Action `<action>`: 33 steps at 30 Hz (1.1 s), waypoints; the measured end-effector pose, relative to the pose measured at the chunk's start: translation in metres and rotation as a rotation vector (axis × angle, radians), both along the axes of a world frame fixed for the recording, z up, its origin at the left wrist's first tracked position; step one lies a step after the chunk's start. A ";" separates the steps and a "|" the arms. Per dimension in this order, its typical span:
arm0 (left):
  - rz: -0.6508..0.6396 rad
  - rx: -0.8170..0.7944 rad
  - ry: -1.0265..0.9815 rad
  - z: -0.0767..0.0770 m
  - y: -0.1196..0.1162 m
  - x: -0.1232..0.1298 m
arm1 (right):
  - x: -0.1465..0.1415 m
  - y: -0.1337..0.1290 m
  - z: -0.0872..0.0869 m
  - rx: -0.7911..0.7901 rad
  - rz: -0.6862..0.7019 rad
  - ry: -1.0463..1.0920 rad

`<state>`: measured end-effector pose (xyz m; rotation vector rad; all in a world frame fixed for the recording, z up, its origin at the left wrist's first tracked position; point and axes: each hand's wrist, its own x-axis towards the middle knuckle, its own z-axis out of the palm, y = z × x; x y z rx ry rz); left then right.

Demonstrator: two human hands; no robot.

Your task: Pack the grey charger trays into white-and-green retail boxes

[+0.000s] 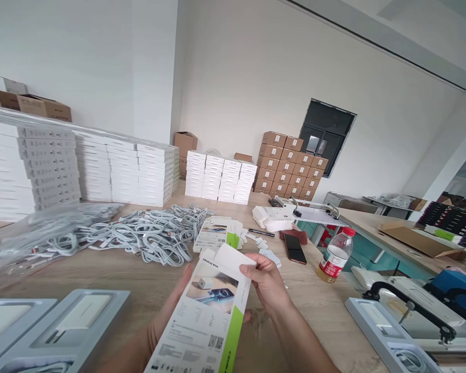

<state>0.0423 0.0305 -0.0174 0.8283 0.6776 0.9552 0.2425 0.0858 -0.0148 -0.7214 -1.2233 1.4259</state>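
A white printed packaging box (202,311) with a green stripe is held up in front of me, tilted, its top flaps raised. My right hand (270,282) pinches its upper right edge near the flap, thumb in front. On the other side, my left hand (169,305) grips the box's left edge, its fingers mostly hidden behind it. More flat boxes (213,233) lie stacked just beyond. Left of them spreads a pile of coiled pale cables (159,235). Grey trays (68,331) holding a white block and a cable sit at lower left.
A bottle with a red cap (336,256), a phone (294,248) and a black pen (261,233) lie on the right of the table. White box stacks (221,176) line the back. Another grey tray (384,331) is beside a machine (419,305) at lower right.
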 end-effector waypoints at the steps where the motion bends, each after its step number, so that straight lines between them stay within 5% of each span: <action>1: 0.019 0.016 0.018 -0.004 0.003 0.000 | 0.000 0.000 0.000 0.045 -0.032 -0.054; 6: 0.167 0.092 0.096 -0.006 0.013 -0.006 | -0.002 -0.007 0.002 0.488 -0.386 -0.411; 8: 0.257 0.121 0.134 -0.003 0.013 -0.010 | -0.004 -0.013 0.002 0.565 -0.356 -0.497; 12: 0.316 0.138 0.177 0.002 0.004 -0.013 | -0.009 -0.018 0.003 0.455 -0.178 -0.494; 17: 0.010 -0.089 -0.026 0.007 -0.008 -0.003 | -0.005 -0.009 0.005 0.319 -0.150 -0.240; 19: 0.000 -0.160 -0.099 0.012 -0.009 -0.001 | -0.001 -0.006 0.004 0.225 -0.107 -0.202; 24: 0.188 -0.070 0.017 0.022 -0.002 -0.007 | 0.000 -0.007 -0.002 0.079 0.310 -0.391; 29: 0.425 0.223 0.508 0.014 0.009 -0.017 | -0.010 -0.013 -0.005 0.075 0.239 -0.266; 33: 0.578 0.308 0.546 0.013 0.013 -0.018 | -0.019 -0.015 -0.011 0.021 0.212 -0.189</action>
